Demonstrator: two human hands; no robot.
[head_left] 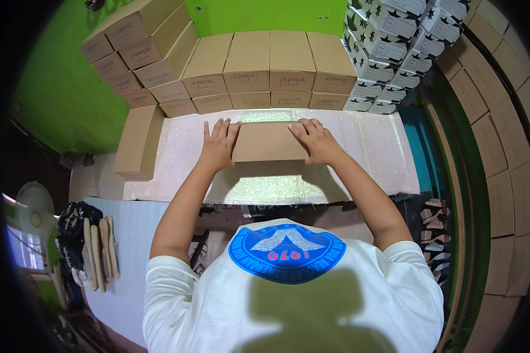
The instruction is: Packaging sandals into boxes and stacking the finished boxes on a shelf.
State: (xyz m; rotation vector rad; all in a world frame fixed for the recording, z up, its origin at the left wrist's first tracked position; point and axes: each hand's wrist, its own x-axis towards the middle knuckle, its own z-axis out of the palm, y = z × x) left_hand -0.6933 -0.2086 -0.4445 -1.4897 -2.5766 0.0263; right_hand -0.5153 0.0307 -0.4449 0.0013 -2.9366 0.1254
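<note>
A plain brown cardboard box lies lengthwise across the pale, glittery table cover, right in front of my chest. My left hand grips its left end, thumb along the near side and fingers over the far edge. At the opposite end my right hand grips the box in much the same way, with its thumb on the top. The box looks closed, and its underside is hidden.
Stacked brown boxes line the green wall behind the table. White star-patterned boxes rise at the back right. A brown box stands at the table's left side. Shoe parts lie at right; a fan stands far left.
</note>
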